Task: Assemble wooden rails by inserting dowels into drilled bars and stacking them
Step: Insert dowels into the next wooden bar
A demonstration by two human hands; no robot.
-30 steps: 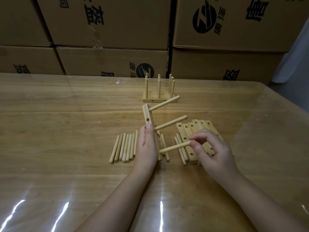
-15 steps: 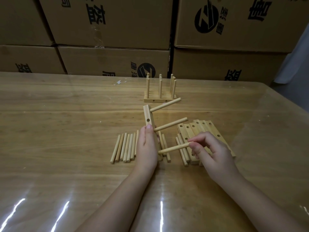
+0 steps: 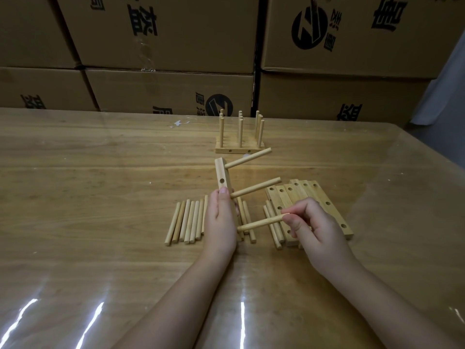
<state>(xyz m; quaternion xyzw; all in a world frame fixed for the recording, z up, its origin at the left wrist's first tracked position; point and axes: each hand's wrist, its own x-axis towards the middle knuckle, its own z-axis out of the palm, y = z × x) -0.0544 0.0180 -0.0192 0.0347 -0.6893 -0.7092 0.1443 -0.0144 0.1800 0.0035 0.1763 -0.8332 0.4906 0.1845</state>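
Bar (image 3: 222,177) roughly upright, dowels (image 3: 255,188) pointing right

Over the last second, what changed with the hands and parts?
Little: the right hand nudged its pinched dowel slightly left, toward the bar; its tip sits at the left hand. Nothing taken or released. Bar's two inserted dowels, loose dowels, spare bars and finished rack unmoved.

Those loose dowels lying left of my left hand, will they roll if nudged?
Probably: the loose dowels are round and lie on a glossy table, so a sideways nudge likely rolls them. They look stiff and light, being thin wooden rods.
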